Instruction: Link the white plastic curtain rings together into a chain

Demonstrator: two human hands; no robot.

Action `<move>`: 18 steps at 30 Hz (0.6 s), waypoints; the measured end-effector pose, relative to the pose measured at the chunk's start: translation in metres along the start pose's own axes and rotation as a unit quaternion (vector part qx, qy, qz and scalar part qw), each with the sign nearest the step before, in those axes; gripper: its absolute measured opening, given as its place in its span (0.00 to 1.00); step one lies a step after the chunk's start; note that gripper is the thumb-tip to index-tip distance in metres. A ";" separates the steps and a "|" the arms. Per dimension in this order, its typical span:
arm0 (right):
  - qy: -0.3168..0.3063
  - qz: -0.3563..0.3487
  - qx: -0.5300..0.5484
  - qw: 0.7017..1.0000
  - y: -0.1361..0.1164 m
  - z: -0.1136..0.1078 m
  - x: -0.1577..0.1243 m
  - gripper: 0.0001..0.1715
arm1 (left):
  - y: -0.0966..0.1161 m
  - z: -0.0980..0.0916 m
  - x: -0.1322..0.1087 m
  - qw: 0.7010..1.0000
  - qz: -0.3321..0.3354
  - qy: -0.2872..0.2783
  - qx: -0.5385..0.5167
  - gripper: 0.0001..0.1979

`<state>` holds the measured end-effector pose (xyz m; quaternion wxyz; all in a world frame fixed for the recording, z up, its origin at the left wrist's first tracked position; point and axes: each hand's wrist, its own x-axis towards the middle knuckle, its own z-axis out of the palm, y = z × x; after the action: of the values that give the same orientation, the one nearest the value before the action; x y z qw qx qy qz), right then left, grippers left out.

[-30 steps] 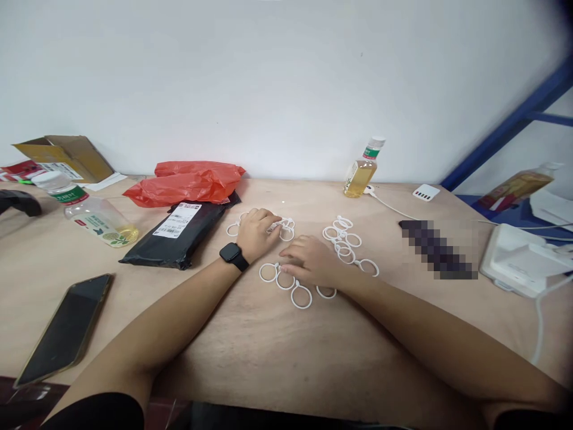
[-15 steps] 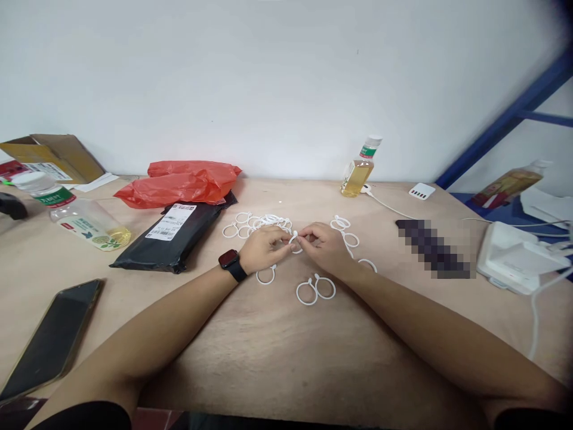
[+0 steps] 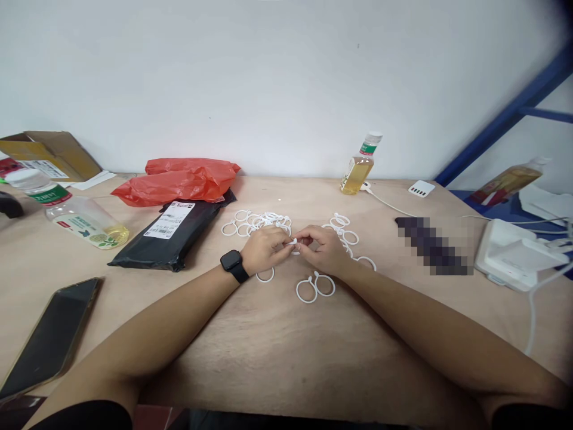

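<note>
Many white plastic rings lie on the wooden table (image 3: 277,346): a pile (image 3: 257,222) behind my left hand, another group (image 3: 347,236) behind my right hand, and a joined pair (image 3: 316,288) in front. My left hand (image 3: 264,248), with a black watch on its wrist, and my right hand (image 3: 324,248) meet fingertip to fingertip. Both pinch one small white ring (image 3: 295,243) between them, just above the table. One more ring (image 3: 265,276) shows under my left hand.
A black parcel (image 3: 172,235) and a red plastic bag (image 3: 179,179) lie to the left, with a lying bottle (image 3: 74,214) and a phone (image 3: 49,337). An upright bottle (image 3: 360,167), a white charger (image 3: 421,190), cables and a white device (image 3: 514,254) sit to the right.
A second ago both hands lay flat on the rings, apart. They have come together in front of the piles and now pinch one ring between their fingertips.
</note>
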<state>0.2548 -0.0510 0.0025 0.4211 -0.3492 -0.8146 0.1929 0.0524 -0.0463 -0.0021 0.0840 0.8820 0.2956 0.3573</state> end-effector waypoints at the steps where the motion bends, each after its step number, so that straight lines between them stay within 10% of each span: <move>1: 0.000 0.001 0.002 1.000 -0.001 0.000 0.000 0.06 | 0.000 0.000 0.000 1.000 0.003 -0.002 0.004 0.11; 18: 0.069 0.046 -0.009 0.997 -0.001 0.004 -0.001 0.11 | 0.003 -0.003 0.007 0.997 0.039 0.004 0.073 0.15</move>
<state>0.2512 -0.0526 0.0003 0.4640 -0.4026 -0.7682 0.1802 0.0557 -0.0447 0.0053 0.0044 0.8953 0.2862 0.3414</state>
